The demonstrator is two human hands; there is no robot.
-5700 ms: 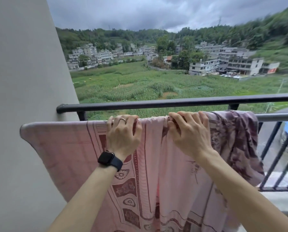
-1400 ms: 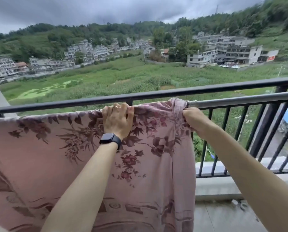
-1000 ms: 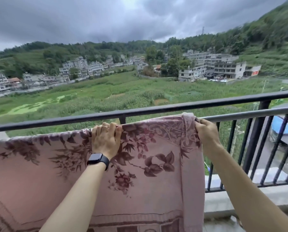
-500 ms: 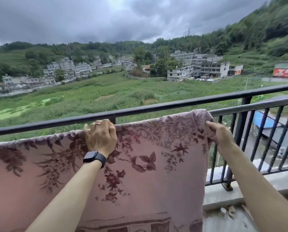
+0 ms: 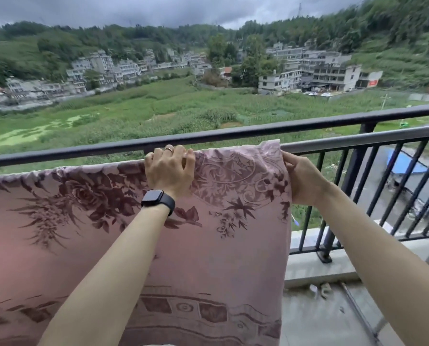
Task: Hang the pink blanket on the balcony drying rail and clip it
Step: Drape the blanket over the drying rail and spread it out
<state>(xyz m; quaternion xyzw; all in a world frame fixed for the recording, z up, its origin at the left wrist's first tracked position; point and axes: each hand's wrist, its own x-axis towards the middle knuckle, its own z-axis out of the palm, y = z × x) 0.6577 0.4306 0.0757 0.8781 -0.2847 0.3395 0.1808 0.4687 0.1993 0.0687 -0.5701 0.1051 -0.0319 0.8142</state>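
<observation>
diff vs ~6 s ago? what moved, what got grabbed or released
The blanket has been spread rightward along the rail; the bunched folds at its right end are now flat. The right hand moved from the top fold to grip the right edge. The left hand shifted right with it, still pressing the top fold. Unchanged: blanket draped over the rail, no clip in view.

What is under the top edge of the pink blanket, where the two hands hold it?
The pink blanket covers it there. The grey drying rail emerges bare beside the right hand, so it probably continues beneath. The left hand grips over the edge. No clip shows.
</observation>
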